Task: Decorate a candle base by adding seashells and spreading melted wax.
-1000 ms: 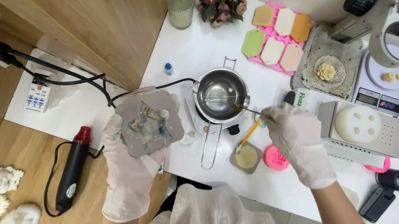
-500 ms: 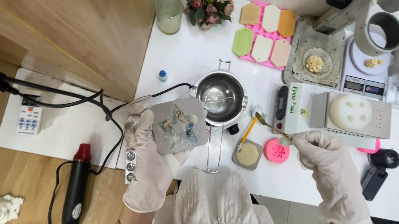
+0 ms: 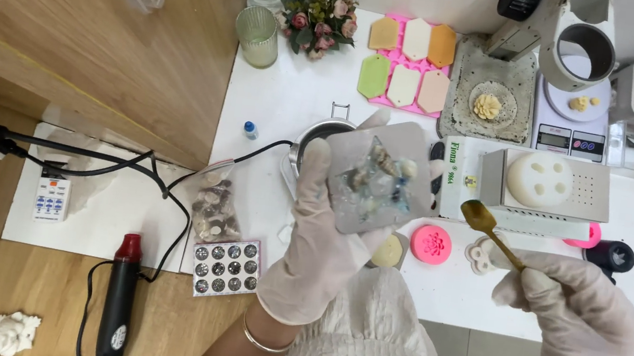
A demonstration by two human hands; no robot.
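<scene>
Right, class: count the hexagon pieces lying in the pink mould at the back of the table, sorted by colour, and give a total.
green hexagon pieces: 1
cream hexagon pieces: 2
orange or peach hexagon pieces: 3
Total: 6, all in the pink mould.

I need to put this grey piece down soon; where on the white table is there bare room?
Bare patches: between the green glass and the small blue-capped bottle, and the near edge right of the pink flower mould, under the right hand. Crowded: the back right, with the pink tray, scale and white machine.
</scene>
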